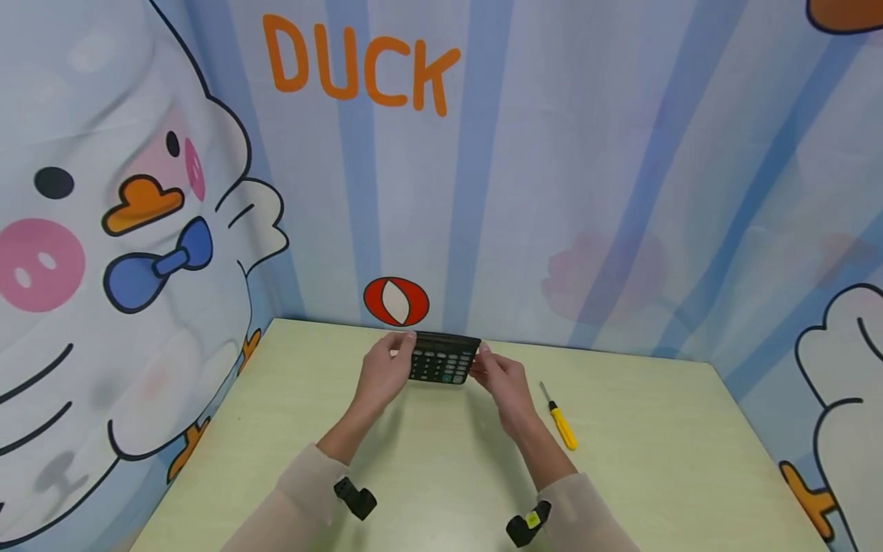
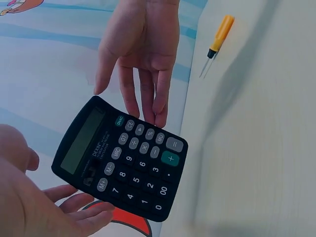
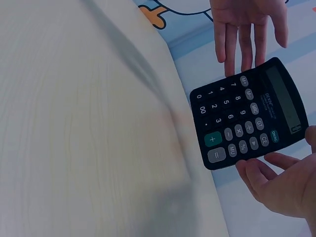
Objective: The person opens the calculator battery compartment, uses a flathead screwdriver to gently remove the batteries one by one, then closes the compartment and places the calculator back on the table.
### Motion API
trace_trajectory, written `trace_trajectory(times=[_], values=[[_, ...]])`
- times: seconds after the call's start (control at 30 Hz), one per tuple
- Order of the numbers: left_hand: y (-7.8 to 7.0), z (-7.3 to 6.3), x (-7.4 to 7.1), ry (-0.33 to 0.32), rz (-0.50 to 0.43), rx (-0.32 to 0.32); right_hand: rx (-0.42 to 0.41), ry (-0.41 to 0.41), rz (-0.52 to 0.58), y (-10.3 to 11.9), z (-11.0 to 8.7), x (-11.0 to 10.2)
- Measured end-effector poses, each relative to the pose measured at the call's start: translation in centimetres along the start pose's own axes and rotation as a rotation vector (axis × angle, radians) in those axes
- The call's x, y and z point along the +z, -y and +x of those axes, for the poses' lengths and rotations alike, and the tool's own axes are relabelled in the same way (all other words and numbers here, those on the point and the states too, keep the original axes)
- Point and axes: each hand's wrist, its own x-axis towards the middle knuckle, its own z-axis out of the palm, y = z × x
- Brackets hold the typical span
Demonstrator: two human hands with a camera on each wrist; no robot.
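A black desk calculator (image 1: 444, 359) is up off the table near its back edge, face toward me, with grey keys and a green plus key. My right hand (image 1: 507, 383) holds its right side, thumb tip at the top corner and fingers reaching behind the edge. On the opposite side is my left hand (image 1: 383, 369). In the right wrist view the left hand's fingers (image 3: 245, 44) are straight, tips at the calculator's (image 3: 247, 111) edge, with the thumb apart from it. The back of the calculator is hidden.
A yellow-handled screwdriver (image 1: 562, 423) with a thin metal shaft lies on the pale table (image 1: 641, 460), right of my right hand. Behind and on both sides hangs a blue striped duck-print cloth (image 1: 538, 176). Small black cameras sit on both wrists.
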Motion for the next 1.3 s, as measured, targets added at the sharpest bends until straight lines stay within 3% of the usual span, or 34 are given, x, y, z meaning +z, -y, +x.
trace_trajectory(times=[0.33,0.53,1.07,1.3], values=[[0.7,0.2,0.5,-0.049,-0.075,-0.038,-0.073,0.039,-0.016,0.5,-0.6,-0.9],[1.3,0.5,0.7,-0.065,-0.147,-0.089,-0.067,0.052,-0.013,0.7,-0.7,-1.2],[2.5,0.4,1.1,-0.045,-0.285,-0.100,-0.072,-0.002,-0.046,0.4,-1.4,-1.0],[3.1,0.8,1.6,-0.073,-0.386,-0.141,-0.076,-0.021,-0.143,0.8,-1.9,-0.6]])
